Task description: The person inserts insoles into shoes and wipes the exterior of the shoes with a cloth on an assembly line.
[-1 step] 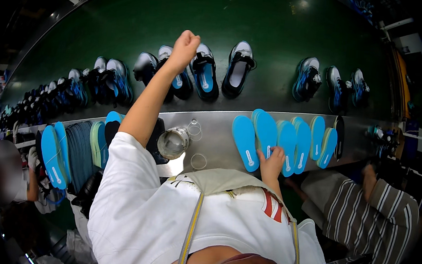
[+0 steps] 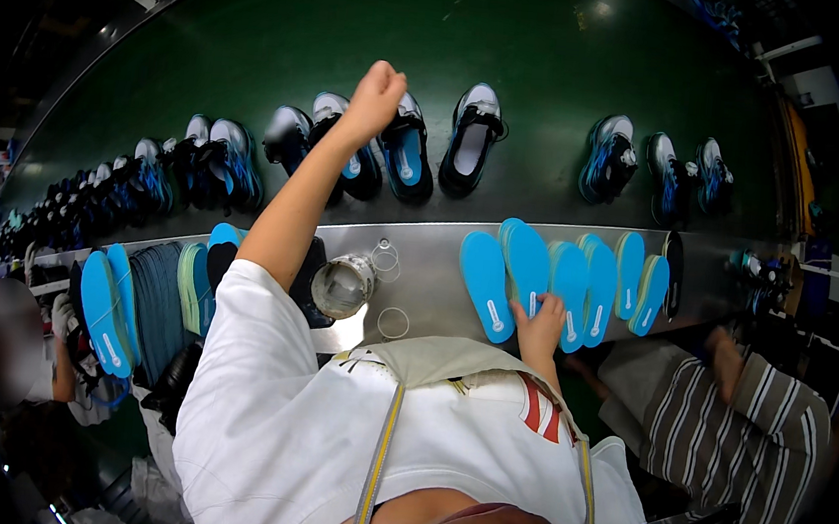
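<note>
My left hand (image 2: 378,98) is closed in a fist over the row of shoes on the green table. Its underside is hidden, so I cannot tell what it holds, if anything. Under and beside it stand black shoes with silver toes, one (image 2: 406,157) with a blue insole inside. Just right of that, another shoe (image 2: 470,147) shows a pale inside. My right hand (image 2: 540,328) grips the near end of a blue insole (image 2: 523,251), thumb and fingers around its heel. More blue insoles (image 2: 482,277) lie on both sides of that hand.
A metal ledge (image 2: 420,252) borders the green table (image 2: 548,44). On it stands a round metal pot (image 2: 343,285) beside clear rings. Stacked insoles (image 2: 101,309) sit at left, and shoes (image 2: 153,174) line the far left. A person in striped clothing (image 2: 714,428) is at right.
My left hand has shifted slightly to the right over the shoes. The right hand stays on the same insole.
</note>
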Tool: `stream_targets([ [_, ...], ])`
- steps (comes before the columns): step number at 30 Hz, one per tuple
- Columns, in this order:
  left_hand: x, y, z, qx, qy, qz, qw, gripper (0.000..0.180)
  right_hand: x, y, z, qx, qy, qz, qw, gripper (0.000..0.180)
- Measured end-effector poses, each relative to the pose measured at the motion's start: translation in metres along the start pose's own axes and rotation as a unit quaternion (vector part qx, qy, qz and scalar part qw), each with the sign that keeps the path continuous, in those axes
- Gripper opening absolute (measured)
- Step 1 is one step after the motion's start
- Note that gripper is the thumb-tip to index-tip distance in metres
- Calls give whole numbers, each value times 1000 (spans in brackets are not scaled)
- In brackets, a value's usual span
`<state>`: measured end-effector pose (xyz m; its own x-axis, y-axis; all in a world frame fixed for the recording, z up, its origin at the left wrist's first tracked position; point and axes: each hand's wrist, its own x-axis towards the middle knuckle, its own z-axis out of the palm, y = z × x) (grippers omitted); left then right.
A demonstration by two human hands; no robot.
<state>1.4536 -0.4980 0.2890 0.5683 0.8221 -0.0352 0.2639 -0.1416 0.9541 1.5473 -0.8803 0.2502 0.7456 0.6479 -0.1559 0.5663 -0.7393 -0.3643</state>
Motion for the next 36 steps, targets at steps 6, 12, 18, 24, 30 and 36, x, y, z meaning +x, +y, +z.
stream_targets([
  [6, 1, 3, 53, 354, -199, 179, 896, 35, 16, 14, -29, 164, -66, 67, 982, 33],
  [12, 23, -9, 93, 349, -181, 133, 910, 41, 104, -37, -79, 486, -79, 77, 867, 20],
  [18, 28, -14, 113, 291, -106, 108, 945, 39, 173, -79, -90, 393, -280, 72, 873, 18],
  [24, 24, -19, 116, 253, -84, 50, 963, 43, 204, -104, -53, 225, -353, 20, 908, 16],
  [30, 9, -28, 124, 220, 3, 3, 975, 43, 208, -108, -70, 288, -382, 23, 878, 15],
  [36, 11, -33, 118, 186, -80, 27, 979, 40, 204, -97, -15, 20, -170, -271, 947, 12],
])
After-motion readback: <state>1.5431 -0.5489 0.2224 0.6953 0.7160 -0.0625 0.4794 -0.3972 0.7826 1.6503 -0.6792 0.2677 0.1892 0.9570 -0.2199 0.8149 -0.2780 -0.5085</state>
